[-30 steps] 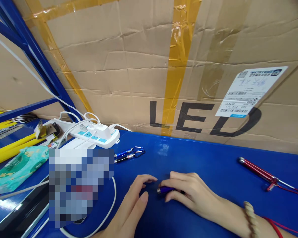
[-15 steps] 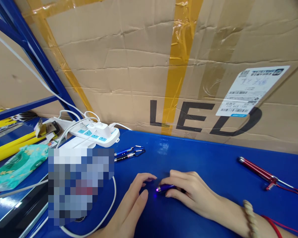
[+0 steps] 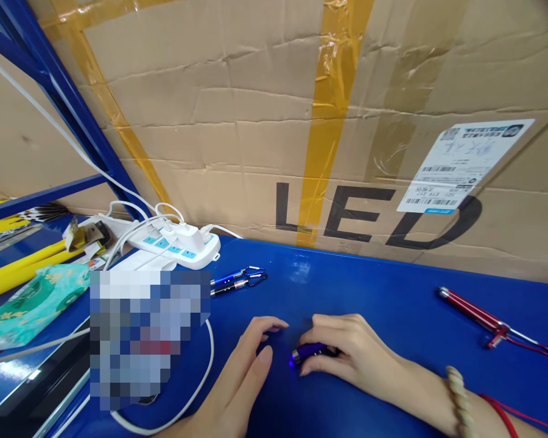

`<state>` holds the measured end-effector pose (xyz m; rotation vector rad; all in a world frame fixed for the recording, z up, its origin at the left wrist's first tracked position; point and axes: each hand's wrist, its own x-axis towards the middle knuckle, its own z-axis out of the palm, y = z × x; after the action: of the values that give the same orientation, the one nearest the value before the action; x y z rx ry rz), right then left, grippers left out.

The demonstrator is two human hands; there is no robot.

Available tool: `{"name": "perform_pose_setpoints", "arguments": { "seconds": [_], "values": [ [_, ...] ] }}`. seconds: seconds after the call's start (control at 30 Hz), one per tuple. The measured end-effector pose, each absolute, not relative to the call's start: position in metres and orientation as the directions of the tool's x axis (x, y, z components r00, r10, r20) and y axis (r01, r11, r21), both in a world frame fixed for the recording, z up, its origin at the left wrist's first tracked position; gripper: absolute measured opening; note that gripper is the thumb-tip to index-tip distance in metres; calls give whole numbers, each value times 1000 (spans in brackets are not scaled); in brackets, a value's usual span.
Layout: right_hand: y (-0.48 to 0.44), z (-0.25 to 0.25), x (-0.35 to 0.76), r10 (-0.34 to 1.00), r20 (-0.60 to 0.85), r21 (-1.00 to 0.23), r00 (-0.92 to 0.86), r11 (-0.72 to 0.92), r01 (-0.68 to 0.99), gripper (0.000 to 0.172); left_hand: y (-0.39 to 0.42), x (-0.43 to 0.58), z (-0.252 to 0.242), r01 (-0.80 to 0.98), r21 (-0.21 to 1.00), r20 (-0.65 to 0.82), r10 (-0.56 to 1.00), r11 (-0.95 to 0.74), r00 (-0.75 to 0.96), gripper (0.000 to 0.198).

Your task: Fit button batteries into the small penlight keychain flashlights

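Right hand (image 3: 349,347) grips a lit purple penlight (image 3: 309,351); left hand (image 3: 237,377) has fingers (image 3: 265,323) apart

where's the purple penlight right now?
The purple penlight is low in the head view, just right of centre, held in the right hand, its lit tip facing the left hand.

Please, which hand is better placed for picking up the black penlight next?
Probably the left hand: it looks empty and is nearer the black penlight, while the right hand holds the purple penlight.
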<state>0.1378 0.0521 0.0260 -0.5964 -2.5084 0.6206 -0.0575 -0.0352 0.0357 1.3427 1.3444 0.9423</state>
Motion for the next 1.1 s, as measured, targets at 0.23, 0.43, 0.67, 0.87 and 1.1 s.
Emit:
{"name": "perform_pose_setpoints", "arguments": {
  "seconds": [0.23,0.43,0.67,0.87,1.1],
  "values": [
    [52,24,140,504,318,-490,-803,812,316,31,-36,-61,35,260,961,-138,981,99,136,41],
    [53,26,140,526,300,-535,-796,783,317,30,-37,-61,35,267,958,-142,980,102,136,41],
    [51,28,141,528,263,-533,-807,777,335,35,-36,-62,33,257,960,-148,980,110,133,41],
    [52,26,141,512,263,-549,-818,776,309,31,-34,-60,32,260,958,-160,978,121,136,43],
    [53,26,141,498,268,-514,-825,798,315,34,-36,-60,35,263,957,-159,980,123,120,43]
  ]
}}
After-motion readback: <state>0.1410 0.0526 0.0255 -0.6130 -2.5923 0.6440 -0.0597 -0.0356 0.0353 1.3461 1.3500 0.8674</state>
